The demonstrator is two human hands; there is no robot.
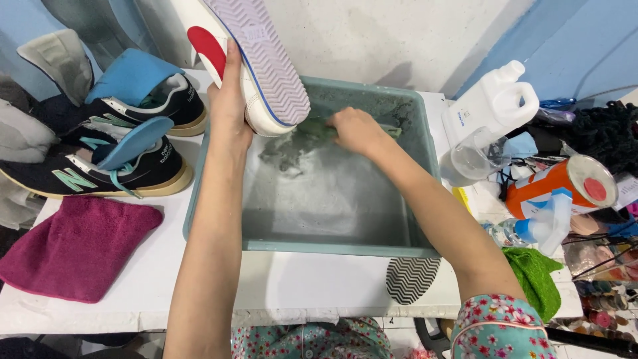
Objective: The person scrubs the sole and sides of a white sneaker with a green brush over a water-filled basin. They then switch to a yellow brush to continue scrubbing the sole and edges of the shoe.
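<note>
Your floral sleeve sits closest, at the near edge of the desk, and both bare forearms reach from it over the basin. That basin is a rectangular grey-green plastic tub with cloudy, soapy water inside. Your left hand is wrapped around the heel of a white shoe, holding it tilted above the basin's far left corner, sole turned up. You can see its pale ribbed zigzag tread, a thin blue line along the sole edge, and a red patch at the heel. Your right hand is closed on a green brush at the water's far end, just beside the shoe's lower tip. Left of the basin lie two black sneakers with blue insoles and a fuzzy maroon towel. Right of the basin stand a white jug and an orange can.
</note>
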